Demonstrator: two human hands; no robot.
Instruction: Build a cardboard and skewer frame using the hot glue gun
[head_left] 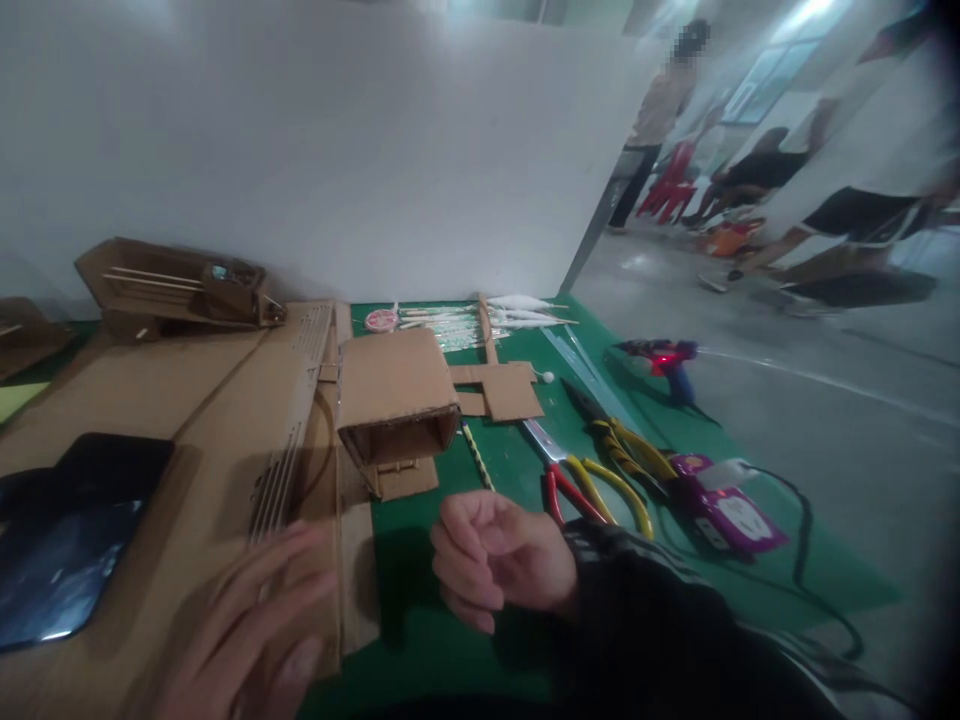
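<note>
My left hand (259, 625), blurred, is over the cardboard sheet (217, 400) at the lower left, its fingers apart and nothing in them. Near the centre, my right hand (502, 560) hovers above the green table (427, 650) with its fingers curled in; whether something small is between them cannot be made out. Just beyond it lie a striped pencil-like stick (478, 458), scissors (551, 450) with red and yellow handles, and yellow-black pliers (630, 445). An open cardboard box (397, 380) stands ahead of both hands.
A black glossy object (82, 540) lies at left, a cardboard model (180, 285) behind it. At right are a glue gun (664, 362) and a purple power strip (727, 505) with a cable. A white panel (337, 150) rises behind. People (652, 120) are in the background.
</note>
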